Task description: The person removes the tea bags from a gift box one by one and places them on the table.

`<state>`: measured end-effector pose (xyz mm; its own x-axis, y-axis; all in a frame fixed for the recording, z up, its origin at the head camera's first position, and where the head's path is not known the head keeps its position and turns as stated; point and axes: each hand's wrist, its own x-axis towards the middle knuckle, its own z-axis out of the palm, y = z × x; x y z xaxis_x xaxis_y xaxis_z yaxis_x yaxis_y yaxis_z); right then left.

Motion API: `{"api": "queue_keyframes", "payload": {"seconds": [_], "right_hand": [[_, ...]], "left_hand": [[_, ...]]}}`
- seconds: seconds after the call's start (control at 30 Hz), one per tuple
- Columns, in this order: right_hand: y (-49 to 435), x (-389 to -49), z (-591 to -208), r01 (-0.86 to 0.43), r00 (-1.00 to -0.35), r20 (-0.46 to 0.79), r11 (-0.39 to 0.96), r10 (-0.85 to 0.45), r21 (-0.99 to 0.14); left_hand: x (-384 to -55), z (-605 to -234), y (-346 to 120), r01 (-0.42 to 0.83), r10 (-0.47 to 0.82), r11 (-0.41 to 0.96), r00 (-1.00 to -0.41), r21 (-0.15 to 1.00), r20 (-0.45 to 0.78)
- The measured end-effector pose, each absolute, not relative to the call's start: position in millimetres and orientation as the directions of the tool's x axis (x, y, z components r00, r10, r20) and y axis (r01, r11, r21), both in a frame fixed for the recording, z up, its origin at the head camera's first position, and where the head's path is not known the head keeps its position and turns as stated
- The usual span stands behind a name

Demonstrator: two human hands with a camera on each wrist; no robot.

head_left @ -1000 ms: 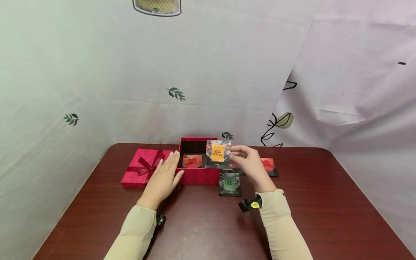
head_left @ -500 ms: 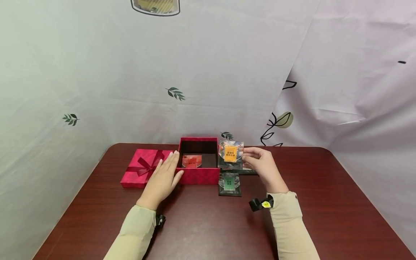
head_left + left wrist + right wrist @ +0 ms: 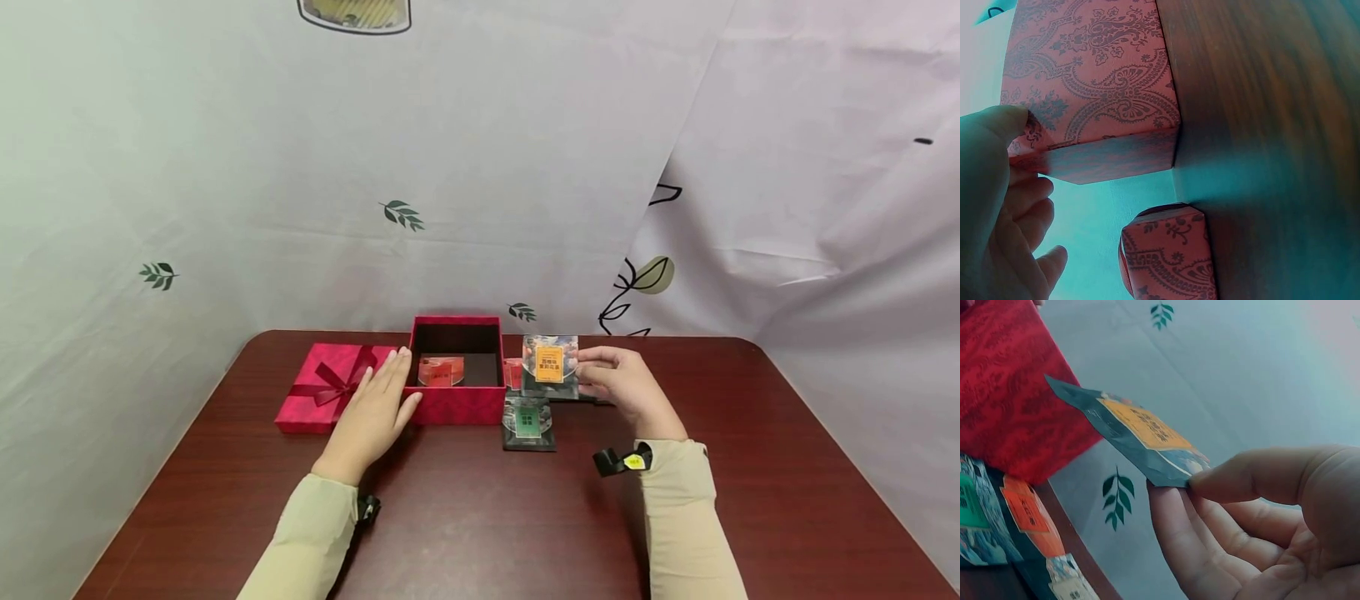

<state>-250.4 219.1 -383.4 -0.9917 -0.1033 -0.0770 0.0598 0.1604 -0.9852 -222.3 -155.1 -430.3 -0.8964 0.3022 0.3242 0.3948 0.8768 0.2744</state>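
Note:
Between the thumb and fingers of my right hand is the edge of a tea sachet with a yellow label. The right wrist view shows the sachet nearly edge-on, raised in the air. My left hand rests against the left side of the red patterned box, fingers straight, its thumb at the front face. Inside the lidless box lies a sachet with a red label. A green-labelled sachet lies on the table by the box's front right corner.
The box lid, with its dark red ribbon bow, lies left of the box. Behind the held sachet, a red-labelled sachet and other dark packets are partly hidden. A pale printed cloth hangs beyond the wooden table.
My right hand has carried the yellow-labelled sachet rightward, from over the box to over the packets beside it. My left hand has stayed at the box's side.

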Motion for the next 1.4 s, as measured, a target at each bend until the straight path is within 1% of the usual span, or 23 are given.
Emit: {"api": "queue_keyframes", "payload": {"seconds": [0.17,0.27,0.6,0.87,1.0,1.17,1.4], "right_hand": [[232.2,-253.2,-387.6,0.081,-0.986,-0.098,0.125,-0.138,-0.989],[240.4,-254.2,-389.4,0.107,-0.981,-0.126,0.128,-0.149,-0.986],[260.9,-256.5,-400.1,0.154,-0.957,-0.194,0.189,-0.216,-0.970],[274.0,-257.9,-412.5,0.188,-0.927,-0.264,0.276,-0.268,-0.942],[277.1,-257.8,-417.4,0.196,-0.918,-0.285,0.309,-0.275,-0.930],[277.2,-257.3,-422.1,0.217,-0.910,-0.310,0.319,-0.277,-0.923],[275.8,-257.0,-427.2,0.239,-0.911,-0.333,0.346,-0.245,-0.907]], "left_hand": [[-222.9,-431.1,-155.6,0.397,0.304,0.878,-0.895,0.268,0.328],[-223.0,-431.3,-155.7,0.397,0.305,0.878,-0.895,0.267,0.326],[-222.3,-431.0,-155.9,0.394,0.304,0.879,-0.897,0.270,0.320],[-222.8,-431.6,-156.0,0.392,0.301,0.879,-0.898,0.273,0.320],[-222.3,-431.5,-155.3,0.391,0.300,0.878,-0.900,0.277,0.317],[-222.3,-431.5,-155.4,0.391,0.301,0.877,-0.899,0.278,0.318],[-222.2,-430.6,-155.7,0.393,0.301,0.877,-0.898,0.277,0.321]]}}
